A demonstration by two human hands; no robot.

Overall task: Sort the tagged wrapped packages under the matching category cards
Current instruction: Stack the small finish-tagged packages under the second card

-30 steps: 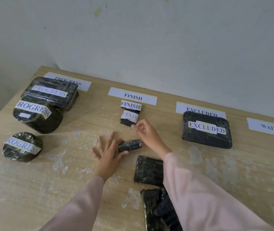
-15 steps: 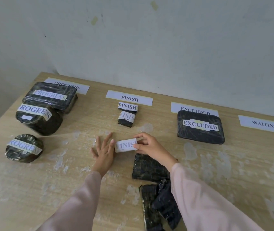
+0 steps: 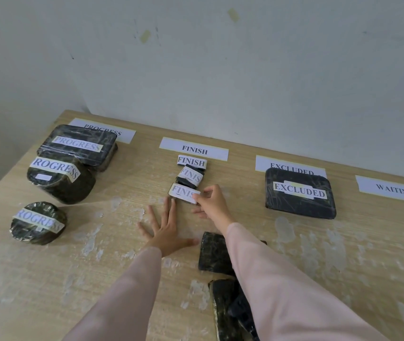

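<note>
My right hand (image 3: 212,204) pinches a small dark package tagged FINISH (image 3: 183,193) by its right end, just below two other FINISH packages (image 3: 191,174) that lie under the FINISH card (image 3: 193,148). My left hand (image 3: 165,228) rests flat on the table with fingers spread, its fingertips just left of and below that package. Three PROGRESS packages (image 3: 60,178) sit under the PROGRESS card (image 3: 122,134) at the left. One EXCLUDED package (image 3: 299,193) lies under its card (image 3: 269,163). Nothing lies under the WAITING card (image 3: 392,190).
Several dark wrapped packages with no visible tags (image 3: 214,254) lie near the front, partly hidden by my right sleeve. The wooden table (image 3: 48,279) has patchy white marks. A pale wall stands right behind the cards.
My right hand carried the small FINISH package away from me, up against the two under the FINISH card. My left hand let go of it and now lies flat.
</note>
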